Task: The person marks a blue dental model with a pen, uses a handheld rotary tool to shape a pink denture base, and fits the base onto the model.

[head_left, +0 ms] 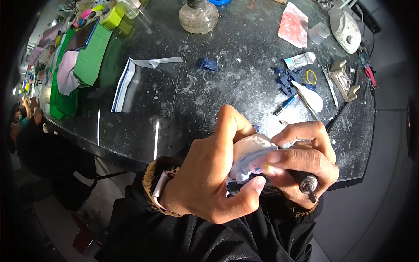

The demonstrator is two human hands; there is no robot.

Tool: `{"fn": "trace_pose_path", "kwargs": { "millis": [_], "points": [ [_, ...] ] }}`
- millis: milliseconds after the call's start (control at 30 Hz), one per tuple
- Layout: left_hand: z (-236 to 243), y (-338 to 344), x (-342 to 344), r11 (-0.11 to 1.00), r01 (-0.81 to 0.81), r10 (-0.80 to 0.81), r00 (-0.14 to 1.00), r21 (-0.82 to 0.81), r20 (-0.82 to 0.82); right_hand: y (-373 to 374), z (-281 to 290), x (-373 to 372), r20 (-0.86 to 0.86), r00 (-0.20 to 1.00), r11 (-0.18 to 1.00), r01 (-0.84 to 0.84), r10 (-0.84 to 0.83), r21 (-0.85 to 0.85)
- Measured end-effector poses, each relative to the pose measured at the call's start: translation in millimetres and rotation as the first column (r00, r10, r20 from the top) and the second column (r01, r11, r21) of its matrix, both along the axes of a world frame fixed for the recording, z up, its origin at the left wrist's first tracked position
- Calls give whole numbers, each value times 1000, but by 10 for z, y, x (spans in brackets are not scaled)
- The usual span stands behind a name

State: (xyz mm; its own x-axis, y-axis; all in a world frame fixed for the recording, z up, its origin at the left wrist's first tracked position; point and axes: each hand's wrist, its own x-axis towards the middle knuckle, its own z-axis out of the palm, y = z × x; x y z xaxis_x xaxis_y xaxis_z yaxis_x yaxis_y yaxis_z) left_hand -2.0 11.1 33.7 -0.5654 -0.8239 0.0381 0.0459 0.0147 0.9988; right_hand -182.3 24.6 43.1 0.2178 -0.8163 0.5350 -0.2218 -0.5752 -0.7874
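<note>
Our left hand (205, 177) and right hand (312, 159) meet on the pale cast (249, 147)!
We see the left fingers gripping the cast above the dusty black table's (144, 131) near side; the right fingertips bunch narrow against its pink piece (257, 166), while that same hand holds a dark handpiece (307, 183), metal end toward us.

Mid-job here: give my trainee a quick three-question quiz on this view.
1. Which hand holds the dark tool near the white cast?
2. True or false: the green bin stands left of the glass jar.
3. The clear cup lies beside: (a) the red-and-white sheet, (b) the green bin, (c) the glass jar.

Key: 1. The right hand. 2. True. 3. a.
</note>
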Motion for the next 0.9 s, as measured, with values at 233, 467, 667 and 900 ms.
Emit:
{"fn": "trace_pose_path", "kwargs": {
  "millis": [233,467,667,900],
  "points": [
    [-107,-12,-33,984,-71,70,997,-163,-14,48,-21,-3,50,999,999,2,-4,42],
    [-91,-13,-21,972,-3,15,999,-234,50,58,-23,-14,97,995,997,-22,14,80],
    [-132,12,-17,944,-84,109,992,-318,60,120,80,-33,29,999,985,-35,30,169],
    [-134,-33,-5,957,20,7,996,-290,91,115,31,-116,-114,989,990,-81,94,112]
  ]
}}
